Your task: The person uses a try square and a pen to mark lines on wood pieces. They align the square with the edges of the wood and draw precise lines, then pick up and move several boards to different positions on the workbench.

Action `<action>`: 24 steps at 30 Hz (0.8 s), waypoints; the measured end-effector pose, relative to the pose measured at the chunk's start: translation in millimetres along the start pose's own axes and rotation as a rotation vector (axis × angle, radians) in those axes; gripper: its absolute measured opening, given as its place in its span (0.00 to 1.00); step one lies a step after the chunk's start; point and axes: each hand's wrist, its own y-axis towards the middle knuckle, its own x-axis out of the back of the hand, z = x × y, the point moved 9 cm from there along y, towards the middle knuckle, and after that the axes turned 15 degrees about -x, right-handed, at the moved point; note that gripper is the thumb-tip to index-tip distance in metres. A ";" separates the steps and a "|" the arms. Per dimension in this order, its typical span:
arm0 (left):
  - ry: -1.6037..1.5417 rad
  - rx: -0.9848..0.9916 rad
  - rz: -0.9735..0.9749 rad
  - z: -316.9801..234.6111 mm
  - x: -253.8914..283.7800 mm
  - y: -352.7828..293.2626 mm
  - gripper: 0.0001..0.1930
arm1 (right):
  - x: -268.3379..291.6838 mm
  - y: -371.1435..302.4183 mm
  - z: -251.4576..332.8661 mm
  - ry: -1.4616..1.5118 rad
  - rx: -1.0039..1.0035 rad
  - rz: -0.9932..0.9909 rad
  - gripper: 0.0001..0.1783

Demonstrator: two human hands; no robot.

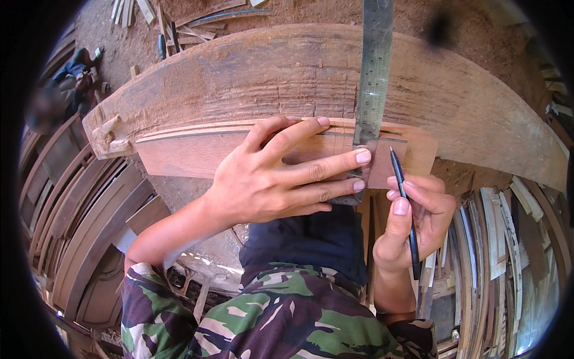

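Observation:
My left hand (281,167) lies spread across a reddish-brown wooden board (179,157), fingers pointing right. Its fingertips press beside the foot of a try square, whose ruled metal blade (375,78) stretches away across the bench. The square's dark stock (347,196) shows partly under the lower fingers. Between thumb and fingers my right hand (421,215) grips a slim black pen (408,221). The pen's tip points up, close to the board's right end, just right of the blade; whether it touches cannot be told. Faint lines cross the board near the blade.
The board rests along the near edge of a thick, worn wooden workbench (239,78). Stacked wooden panels (95,221) stand at the left, and long strips (496,239) at the right. Offcuts (203,27) lie on the dusty ground beyond. Another person (75,78) is at the far left.

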 end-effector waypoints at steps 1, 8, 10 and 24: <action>-0.004 0.009 0.000 0.4 -0.7 -0.1 0.32 | 0.0 0.6 0.3 -0.015 -0.001 0.007 0.11; 0.004 0.018 0.022 0.9 -1.7 0.3 0.31 | 0.8 -0.2 -0.3 -0.048 0.020 0.017 0.11; 0.007 0.017 0.024 0.5 -2.2 0.3 0.31 | 0.3 0.0 -0.2 -0.045 0.022 0.014 0.11; 0.011 0.020 0.004 2.1 -1.5 0.7 0.32 | -0.9 -2.0 -2.5 -0.110 0.014 -0.006 0.11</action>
